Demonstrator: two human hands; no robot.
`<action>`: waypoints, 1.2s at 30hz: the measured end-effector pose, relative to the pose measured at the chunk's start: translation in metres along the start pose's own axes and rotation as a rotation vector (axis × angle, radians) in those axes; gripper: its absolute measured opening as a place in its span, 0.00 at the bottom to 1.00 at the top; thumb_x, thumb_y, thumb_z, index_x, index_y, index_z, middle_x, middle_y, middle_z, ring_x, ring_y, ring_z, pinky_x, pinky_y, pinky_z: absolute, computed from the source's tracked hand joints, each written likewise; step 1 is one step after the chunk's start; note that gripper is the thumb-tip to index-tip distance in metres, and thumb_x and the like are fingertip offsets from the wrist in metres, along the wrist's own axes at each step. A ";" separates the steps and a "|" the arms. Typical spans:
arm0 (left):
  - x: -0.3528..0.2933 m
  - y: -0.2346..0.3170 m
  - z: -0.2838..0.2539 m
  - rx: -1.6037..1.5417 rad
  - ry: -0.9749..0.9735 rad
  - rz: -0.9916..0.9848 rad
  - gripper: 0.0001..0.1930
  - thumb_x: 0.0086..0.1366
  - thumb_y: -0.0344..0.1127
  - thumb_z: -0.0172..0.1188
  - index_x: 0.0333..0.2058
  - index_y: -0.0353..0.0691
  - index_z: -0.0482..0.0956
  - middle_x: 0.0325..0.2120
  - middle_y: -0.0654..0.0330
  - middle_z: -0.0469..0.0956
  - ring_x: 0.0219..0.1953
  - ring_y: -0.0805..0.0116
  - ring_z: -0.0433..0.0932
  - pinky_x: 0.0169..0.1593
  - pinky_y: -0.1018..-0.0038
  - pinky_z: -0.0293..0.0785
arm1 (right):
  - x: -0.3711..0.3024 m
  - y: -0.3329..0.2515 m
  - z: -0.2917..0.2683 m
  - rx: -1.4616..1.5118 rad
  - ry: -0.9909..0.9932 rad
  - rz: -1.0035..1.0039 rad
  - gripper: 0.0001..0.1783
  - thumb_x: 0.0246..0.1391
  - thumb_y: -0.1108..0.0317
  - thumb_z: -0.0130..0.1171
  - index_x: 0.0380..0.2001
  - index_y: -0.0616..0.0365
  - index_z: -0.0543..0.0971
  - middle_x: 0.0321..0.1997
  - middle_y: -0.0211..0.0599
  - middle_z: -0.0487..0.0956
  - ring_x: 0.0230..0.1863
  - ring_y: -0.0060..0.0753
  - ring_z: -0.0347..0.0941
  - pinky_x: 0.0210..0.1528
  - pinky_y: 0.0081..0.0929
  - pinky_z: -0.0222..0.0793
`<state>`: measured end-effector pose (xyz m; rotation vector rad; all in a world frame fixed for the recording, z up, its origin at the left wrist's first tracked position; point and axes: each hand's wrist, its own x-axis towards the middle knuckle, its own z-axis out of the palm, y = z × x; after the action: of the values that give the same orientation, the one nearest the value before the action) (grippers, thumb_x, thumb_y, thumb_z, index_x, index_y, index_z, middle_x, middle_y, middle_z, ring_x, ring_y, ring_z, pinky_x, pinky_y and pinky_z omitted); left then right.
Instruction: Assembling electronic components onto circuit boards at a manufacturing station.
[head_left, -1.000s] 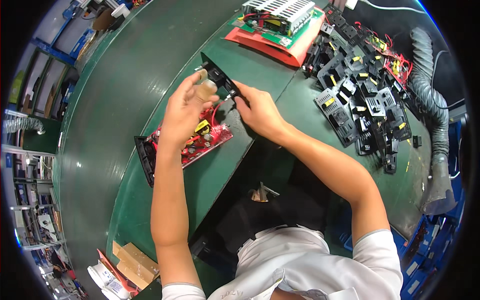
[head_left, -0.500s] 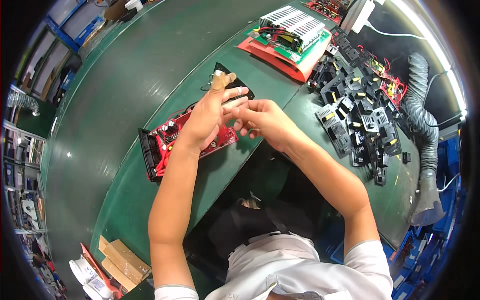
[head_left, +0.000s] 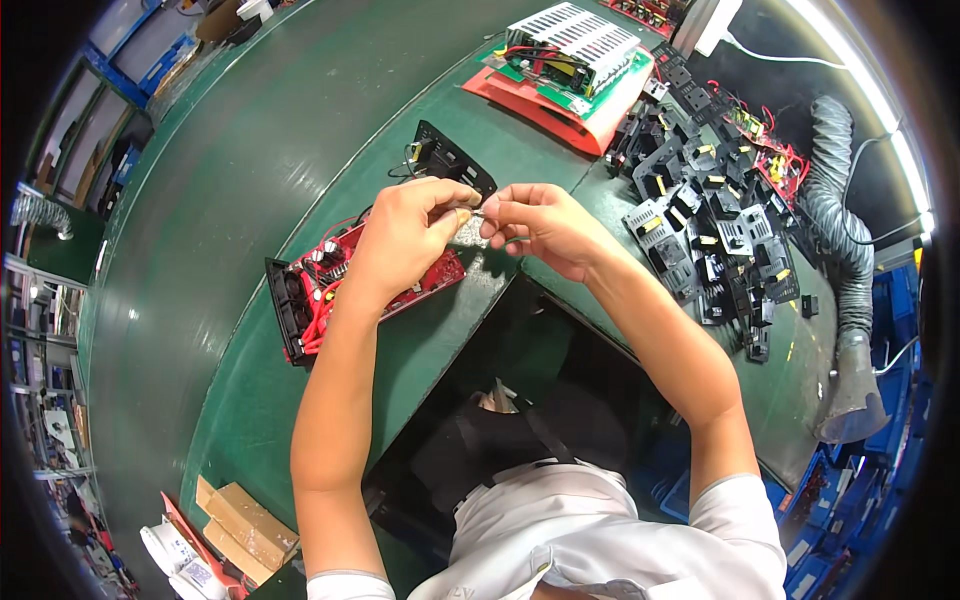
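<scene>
My left hand (head_left: 400,240) is closed in a pinch above the red circuit board assembly (head_left: 437,277), its fingertips meeting those of my right hand. Between the two pinches runs a short, thin piece that looks like a wire end. My right hand (head_left: 550,228) is closed too, and a thin green wire (head_left: 516,240) curves out under its fingers. The red assembly, with red cables and a black fan end (head_left: 288,310), lies partly beneath my left hand and forearm. Just beyond my fingers stands a black panel (head_left: 455,160) with slots and thin dark wires.
A white vented metal box (head_left: 575,45) rests on a green board and red sheet (head_left: 540,110) at the back. Many black plastic panels (head_left: 700,200) are heaped on the right, near a flexible grey duct (head_left: 832,200). A cardboard piece (head_left: 250,525) lies at lower left.
My left hand has gone from spread, raised fingers to a pinch meeting my right fingertips. More of the black panel shows now, and it stands more upright.
</scene>
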<state>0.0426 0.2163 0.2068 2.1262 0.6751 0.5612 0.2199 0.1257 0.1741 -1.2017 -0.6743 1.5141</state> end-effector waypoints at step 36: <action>0.001 0.001 -0.003 0.054 0.023 0.045 0.06 0.57 0.24 0.63 0.35 0.30 0.81 0.33 0.58 0.76 0.29 0.72 0.78 0.35 0.75 0.74 | -0.001 -0.002 0.004 -0.194 -0.021 -0.034 0.10 0.60 0.61 0.56 0.32 0.56 0.78 0.28 0.26 0.79 0.29 0.17 0.74 0.32 0.18 0.67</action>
<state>0.0423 0.2182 0.2093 2.1931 0.6640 0.5986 0.2166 0.1265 0.1777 -1.3142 -0.8675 1.4603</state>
